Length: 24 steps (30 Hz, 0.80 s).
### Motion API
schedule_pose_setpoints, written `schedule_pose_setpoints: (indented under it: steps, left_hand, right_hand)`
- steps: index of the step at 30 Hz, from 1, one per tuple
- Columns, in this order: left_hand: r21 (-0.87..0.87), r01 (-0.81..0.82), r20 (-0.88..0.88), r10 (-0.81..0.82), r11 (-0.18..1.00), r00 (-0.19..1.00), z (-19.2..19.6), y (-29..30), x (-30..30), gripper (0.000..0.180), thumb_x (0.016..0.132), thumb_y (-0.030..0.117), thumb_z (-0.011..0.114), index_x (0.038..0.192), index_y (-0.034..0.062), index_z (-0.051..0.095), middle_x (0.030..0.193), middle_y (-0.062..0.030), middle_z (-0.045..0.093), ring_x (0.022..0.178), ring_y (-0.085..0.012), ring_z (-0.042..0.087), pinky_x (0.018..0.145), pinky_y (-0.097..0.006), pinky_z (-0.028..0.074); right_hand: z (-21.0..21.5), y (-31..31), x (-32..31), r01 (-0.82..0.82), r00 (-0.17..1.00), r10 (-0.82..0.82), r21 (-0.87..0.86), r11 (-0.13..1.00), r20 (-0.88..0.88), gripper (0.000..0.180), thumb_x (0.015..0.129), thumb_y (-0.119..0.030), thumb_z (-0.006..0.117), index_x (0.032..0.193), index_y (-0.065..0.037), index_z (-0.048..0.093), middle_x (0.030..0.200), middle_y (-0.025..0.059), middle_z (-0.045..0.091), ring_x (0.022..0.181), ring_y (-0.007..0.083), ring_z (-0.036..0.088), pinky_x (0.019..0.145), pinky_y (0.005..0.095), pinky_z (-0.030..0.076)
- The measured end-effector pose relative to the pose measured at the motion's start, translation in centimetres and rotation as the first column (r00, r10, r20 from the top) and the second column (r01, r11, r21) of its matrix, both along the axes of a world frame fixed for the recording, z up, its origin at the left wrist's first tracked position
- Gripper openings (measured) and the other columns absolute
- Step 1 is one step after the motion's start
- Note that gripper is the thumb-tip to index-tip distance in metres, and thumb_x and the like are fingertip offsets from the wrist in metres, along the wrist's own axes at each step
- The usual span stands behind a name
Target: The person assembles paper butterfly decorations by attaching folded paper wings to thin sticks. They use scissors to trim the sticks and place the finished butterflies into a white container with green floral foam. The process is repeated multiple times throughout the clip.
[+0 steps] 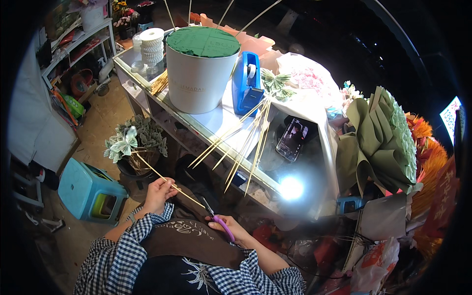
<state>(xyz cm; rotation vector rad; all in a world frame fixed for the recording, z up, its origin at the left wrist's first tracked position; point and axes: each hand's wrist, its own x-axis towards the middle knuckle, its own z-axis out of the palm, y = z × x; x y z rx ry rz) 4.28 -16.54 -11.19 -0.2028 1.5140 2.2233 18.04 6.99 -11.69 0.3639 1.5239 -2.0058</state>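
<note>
counter (201,124) with a pale top crosses the head view, lit by a white glare near its front edge. on it lie a fan of thin wooden sticks (238,156), a phone (293,139) and a blue tape dispenser (247,83). brown floor (96,132) spreads at left, with a blue stool (86,189) and a white shelf (73,30); an olive-wrapped bouquet (377,147) stands at right.

a round white bucket (191,86) on the counter holds green foam (204,42) up to its rim. below, a dark pot (129,168) contains a grey-green plant (156,140).

the left hand (160,194) pinches a slender stick (153,168), slanting above the person's lap with a pale green folded butterfly (124,141) at its upper end. the right hand (231,227) grips purple-handled scissors (226,230), blades by the stick's lower end; whether they touch, i cannot tell.
</note>
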Motion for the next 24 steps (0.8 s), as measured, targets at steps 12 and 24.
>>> schedule_pose_setpoints:
  steps: [12, 24]
  left_hand:
    - [-0.196, -0.486, -0.491, 0.343, 0.852, 0.801, 7.4, -5.3, -6.0, 0.019, 0.093, 0.015, 0.052, 0.103, 0.0001, 0.057, 0.079, -0.0023, 0.061, 0.067, -0.0074, 0.058, 0.059, -0.021, 0.048]
    - [0.143, -0.336, -0.981, 0.088, 0.931, -0.175, 37.8, 0.5, -22.8, 0.015, 0.093, 0.013, 0.051, 0.094, 0.0004, 0.06, 0.079, -0.0068, 0.064, 0.071, -0.013, 0.064, 0.063, -0.024, 0.055]
  right_hand:
    - [-1.0, -1.2, 0.2, -0.024, 0.989, 0.04, 0.115, 0.993, -0.139, 0.049, 0.081, -0.032, 0.071, 0.114, 0.0, 0.055, 0.082, -0.0006, 0.056, 0.074, 0.0054, 0.049, 0.066, 0.0205, 0.042]
    - [-5.1, -4.0, -3.3, 0.151, 0.927, 0.099, 0.601, 0.785, -0.362, 0.045, 0.07, -0.033, 0.078, 0.097, -0.002, 0.06, 0.071, 0.0082, 0.062, 0.065, 0.0104, 0.058, 0.062, 0.0263, 0.048]
